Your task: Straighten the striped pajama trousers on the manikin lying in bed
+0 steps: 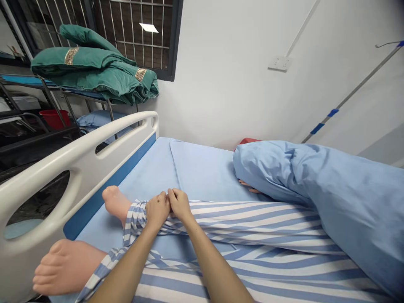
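A manikin in blue-and-white striped trousers lies on the bed, its smooth plastic far foot and near foot bare. My left hand is closed on the far trouser leg just above the bunched ankle cuff. Right beside it, my right hand is closed on the same leg, knuckles up. Both sets of fingertips are partly hidden. A folded-back blue quilt covers the manikin's upper part, with some fingers showing under its edge.
The white footboard rises at the left, beyond the feet. Pale blue sheet stretches toward the wall. Green folded bedding is piled on a rack by the barred window. A metal pole slants at the right; a red bucket stands far left.
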`<action>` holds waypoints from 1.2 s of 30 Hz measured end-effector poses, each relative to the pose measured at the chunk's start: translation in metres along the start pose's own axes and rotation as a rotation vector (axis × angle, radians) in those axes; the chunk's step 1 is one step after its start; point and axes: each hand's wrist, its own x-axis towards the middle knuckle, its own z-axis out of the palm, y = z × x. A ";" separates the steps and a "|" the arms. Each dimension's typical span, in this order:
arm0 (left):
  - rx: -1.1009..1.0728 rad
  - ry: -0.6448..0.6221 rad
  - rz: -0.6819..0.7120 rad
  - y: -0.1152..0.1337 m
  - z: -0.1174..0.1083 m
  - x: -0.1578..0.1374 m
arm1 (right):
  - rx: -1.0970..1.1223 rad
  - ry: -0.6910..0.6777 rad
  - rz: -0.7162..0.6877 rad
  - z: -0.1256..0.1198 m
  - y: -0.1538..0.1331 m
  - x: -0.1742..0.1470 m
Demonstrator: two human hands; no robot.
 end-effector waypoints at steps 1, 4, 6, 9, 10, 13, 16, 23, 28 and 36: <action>-0.017 0.005 -0.006 0.000 0.000 0.000 | 0.027 -0.004 0.003 0.000 0.000 0.000; -0.128 0.001 -0.045 -0.001 -0.002 0.005 | 0.116 -0.005 0.012 0.001 0.001 0.002; -0.257 0.016 -0.071 0.003 -0.008 0.012 | 0.200 0.000 0.019 0.000 0.002 0.004; -0.507 0.107 -0.076 0.018 -0.021 0.025 | 0.330 0.003 0.044 -0.003 0.004 0.006; -0.606 0.137 -0.071 0.024 -0.024 0.029 | 0.365 0.003 0.055 -0.004 0.005 0.007; -0.880 0.186 -0.080 0.039 -0.024 0.032 | 0.452 0.021 0.083 -0.005 0.008 0.007; -0.896 0.194 -0.100 0.040 -0.008 0.023 | 0.499 0.061 0.108 -0.004 0.009 0.006; -0.600 0.146 0.013 0.020 0.012 0.007 | 0.407 0.082 0.116 -0.003 0.008 0.006; -0.494 0.111 0.000 0.016 0.008 0.009 | 0.356 0.058 0.091 -0.002 0.007 0.004; -0.391 0.089 -0.025 0.018 0.011 0.008 | 0.224 0.138 0.076 -0.011 -0.009 0.004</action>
